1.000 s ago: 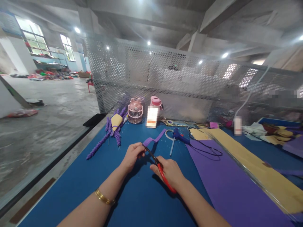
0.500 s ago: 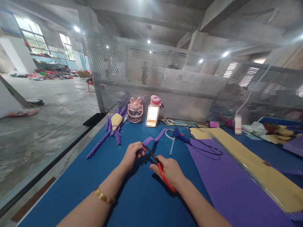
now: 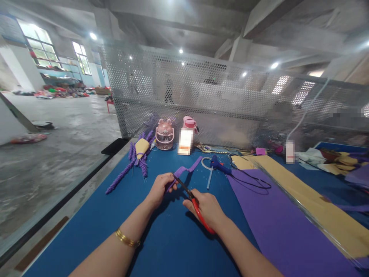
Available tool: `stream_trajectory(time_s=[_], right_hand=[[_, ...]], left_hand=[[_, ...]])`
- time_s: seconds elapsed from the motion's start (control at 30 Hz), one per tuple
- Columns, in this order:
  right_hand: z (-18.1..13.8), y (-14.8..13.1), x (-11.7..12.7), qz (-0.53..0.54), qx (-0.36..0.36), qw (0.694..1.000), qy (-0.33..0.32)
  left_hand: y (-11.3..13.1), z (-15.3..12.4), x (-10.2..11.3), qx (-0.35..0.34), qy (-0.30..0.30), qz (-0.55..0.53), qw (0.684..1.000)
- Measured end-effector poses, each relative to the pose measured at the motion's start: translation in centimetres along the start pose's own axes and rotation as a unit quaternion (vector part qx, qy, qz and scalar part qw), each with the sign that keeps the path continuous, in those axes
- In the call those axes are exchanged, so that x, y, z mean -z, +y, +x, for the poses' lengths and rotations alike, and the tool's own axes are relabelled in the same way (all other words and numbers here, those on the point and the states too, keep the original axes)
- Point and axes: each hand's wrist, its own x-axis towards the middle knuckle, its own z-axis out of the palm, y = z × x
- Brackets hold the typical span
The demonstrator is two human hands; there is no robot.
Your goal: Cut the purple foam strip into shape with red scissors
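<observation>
My left hand (image 3: 163, 188) pinches one end of a purple strip (image 3: 184, 170), which trails away over the blue table toward the back. In my right hand (image 3: 208, 207) is a pair of scissors with red handles (image 3: 200, 216) and dark blades. The blade tips meet the strip right at my left fingertips. Just beyond my hands lie a blue glue gun (image 3: 219, 165) with a black cord, and a roll of tape (image 3: 206, 164) beside its clear stick.
A lavender bunch (image 3: 141, 154) with a yellow wrap lies at the left. A pink clear cup (image 3: 165, 134) and a pink-lidded bottle (image 3: 189, 123) stand by the perforated screen (image 3: 201, 92). Purple sheet (image 3: 276, 219) and yellow sheet (image 3: 319, 200) cover the table's right side.
Both hands, the strip and the scissors stay almost where they were. Behind the perforated screen, a dark figure has shifted slightly left.
</observation>
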Motion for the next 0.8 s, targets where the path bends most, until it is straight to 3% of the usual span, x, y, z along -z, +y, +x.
stream_trajectory(time_s=[0.8], right_hand=[[-0.1,0.2,-0.1,0.003,0.037,0.999,0.017]], left_hand=[[-1.2,0.3,-0.1,0.038,0.024,-0.005,0.999]])
